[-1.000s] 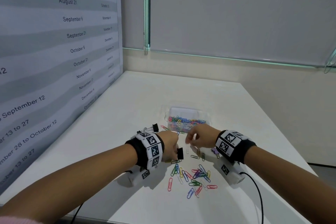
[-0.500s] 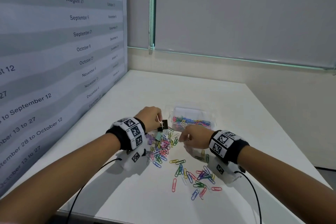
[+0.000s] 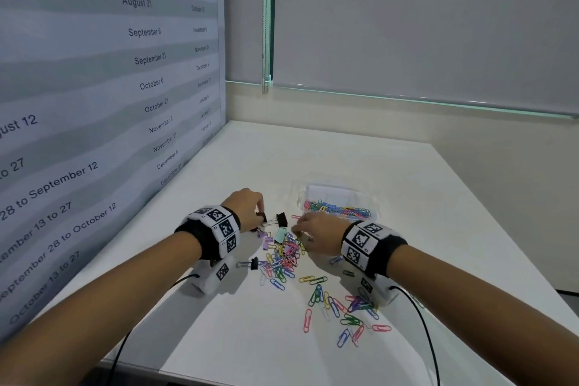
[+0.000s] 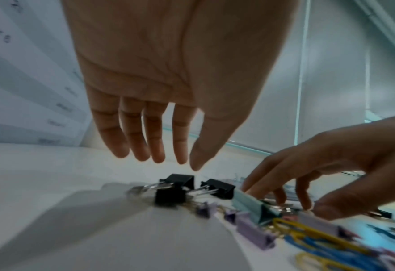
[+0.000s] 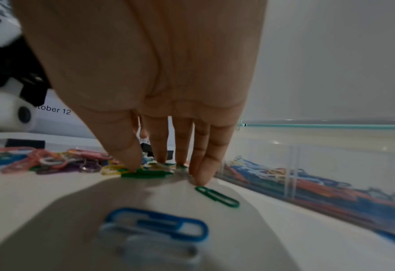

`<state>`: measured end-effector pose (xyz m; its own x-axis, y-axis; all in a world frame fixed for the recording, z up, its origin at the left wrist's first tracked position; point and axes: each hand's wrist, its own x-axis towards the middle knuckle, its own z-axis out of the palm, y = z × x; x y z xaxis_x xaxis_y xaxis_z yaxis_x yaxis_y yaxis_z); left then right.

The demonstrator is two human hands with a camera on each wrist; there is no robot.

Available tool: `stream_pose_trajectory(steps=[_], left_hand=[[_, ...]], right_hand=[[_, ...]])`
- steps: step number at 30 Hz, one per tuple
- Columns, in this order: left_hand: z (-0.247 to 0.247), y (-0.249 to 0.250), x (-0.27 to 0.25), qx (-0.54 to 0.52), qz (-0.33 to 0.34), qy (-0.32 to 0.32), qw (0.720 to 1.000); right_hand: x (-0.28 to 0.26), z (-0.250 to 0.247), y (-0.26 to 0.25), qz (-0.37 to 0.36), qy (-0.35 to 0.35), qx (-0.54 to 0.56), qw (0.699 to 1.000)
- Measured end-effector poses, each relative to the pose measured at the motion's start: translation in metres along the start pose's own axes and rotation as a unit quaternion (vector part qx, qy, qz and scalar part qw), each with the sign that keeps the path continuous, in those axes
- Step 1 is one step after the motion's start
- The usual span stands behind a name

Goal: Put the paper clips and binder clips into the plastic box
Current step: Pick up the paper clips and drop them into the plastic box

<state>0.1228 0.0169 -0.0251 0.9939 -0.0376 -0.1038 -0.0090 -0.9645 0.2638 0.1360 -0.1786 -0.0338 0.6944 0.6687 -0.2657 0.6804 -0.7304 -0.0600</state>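
**Q:** Where is the plastic box (image 3: 313, 189), and what is around it?

**A:** It sits on the white table (image 3: 313, 150) just beyond my right hand (image 3: 316, 230), with colored paper clips (image 3: 341, 210) already inside. The loose heap of paper clips (image 3: 283, 257) lies on my side of the box, between it and me. Left of the box are three black binder clips (image 4: 180, 185) and one teal binder clip (image 4: 252, 205).

**Q:** And your fingers?

**A:** My left hand (image 4: 168, 73) hangs relaxed over the black ones, left of the box, and holds nothing. Half a second ago it pinched one. My right fingertips (image 5: 201, 176) now press straight down on the heap beside the box wall. They were curled before.

**Q:** Anything nearer you?

**A:** One green paper clip (image 5: 216, 196) and one blue paper clip (image 5: 159, 223) lie on my side of the box.
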Motion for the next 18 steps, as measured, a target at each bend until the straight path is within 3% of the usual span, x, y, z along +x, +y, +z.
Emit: stream_pose_trajectory(steps=[7,13,18], left_hand=[[-0.003,0.041,-0.014,0.025,0.131,-0.079,0.988],[0.007,0.069,-0.013,0.055,0.159,-0.123,0.978],[0.020,0.085,-0.023,0.142,0.209,-0.156,0.955]], right_hand=[[-0.032,-0.004,0.017,-0.013,-0.004,0.065,0.998],[-0.059,0.001,0.028,-0.015,-0.019,0.108,0.994],[-0.066,0.012,0.043,0.043,0.016,0.049,0.998]])
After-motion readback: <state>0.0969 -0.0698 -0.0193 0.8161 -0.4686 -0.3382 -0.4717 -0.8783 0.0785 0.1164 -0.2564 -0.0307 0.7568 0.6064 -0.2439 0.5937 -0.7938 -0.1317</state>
